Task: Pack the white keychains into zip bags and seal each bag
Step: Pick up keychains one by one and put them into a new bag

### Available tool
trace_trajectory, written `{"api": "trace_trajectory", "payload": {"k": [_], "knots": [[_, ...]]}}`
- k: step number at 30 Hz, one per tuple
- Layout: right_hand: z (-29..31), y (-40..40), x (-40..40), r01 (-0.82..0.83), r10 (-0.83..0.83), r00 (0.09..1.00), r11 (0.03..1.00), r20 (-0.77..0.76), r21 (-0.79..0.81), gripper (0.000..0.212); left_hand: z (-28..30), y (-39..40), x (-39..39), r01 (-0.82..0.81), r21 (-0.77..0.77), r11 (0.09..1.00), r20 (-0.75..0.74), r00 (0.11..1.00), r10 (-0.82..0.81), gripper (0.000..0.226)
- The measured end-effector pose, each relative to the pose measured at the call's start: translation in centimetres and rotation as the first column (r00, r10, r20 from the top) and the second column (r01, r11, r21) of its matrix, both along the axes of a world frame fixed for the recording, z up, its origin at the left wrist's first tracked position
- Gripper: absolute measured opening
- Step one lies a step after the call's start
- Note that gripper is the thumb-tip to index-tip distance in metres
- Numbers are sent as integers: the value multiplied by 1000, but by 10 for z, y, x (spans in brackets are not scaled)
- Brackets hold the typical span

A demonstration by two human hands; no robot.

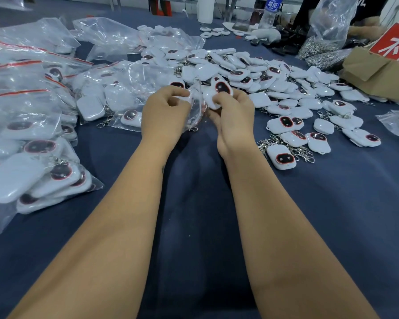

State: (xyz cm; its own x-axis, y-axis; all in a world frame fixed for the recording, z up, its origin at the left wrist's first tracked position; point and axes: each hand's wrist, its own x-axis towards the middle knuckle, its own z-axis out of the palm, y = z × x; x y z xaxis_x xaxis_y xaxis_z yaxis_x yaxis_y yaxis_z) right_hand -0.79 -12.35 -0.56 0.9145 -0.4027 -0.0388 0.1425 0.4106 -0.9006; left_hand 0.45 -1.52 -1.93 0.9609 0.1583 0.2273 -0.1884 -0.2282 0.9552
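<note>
Hands: left hand (165, 107) pinches clear zip bag (195, 111); right hand (230, 107) grips white keychain (218, 94).
Keychain: likely light, rigid, smooth; hold by edges.
Bag: flimsy, slippery; pinch near mouth.

White keychains (251, 72), navy tablecloth (194, 203)

Both forearms extended forward over the table (194, 226). The left hand (165, 111) pinched a zip bag (195, 104) (fingers curled). The right hand (232, 111), just beside it, gripped a white keychain (217, 94).
</note>
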Motion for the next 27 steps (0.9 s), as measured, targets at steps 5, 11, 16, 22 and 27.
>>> {"api": "trace_trajectory", "payload": {"k": [5, 11, 16, 22, 27], "knots": [[7, 3, -1, -65, 39, 988, 984, 151, 167, 21, -1, 0, 1, 3, 98, 995, -2, 1000, -3, 40], [-2, 8, -4, 43, 3, 995, 903, 104, -429, 23, 1, 2, 1, -46, 51, 998, -15, 999, 47, 21], [-5, 6, -5, 34, -37, 999, 580, 15, -814, 15, 7, 2, -1, -101, -98, 990, 40, 994, 105, 10], [-6, 10, -5, -79, -10, 996, 333, -88, -939, 42, 8, 1, -6, -230, 108, 967, 247, 948, 198, 8], [-7, 11, -8, -174, 201, 978, 602, -63, -779, 25, 5, 0, -9, -157, 176, 972, 283, 954, 102, 9]]}}
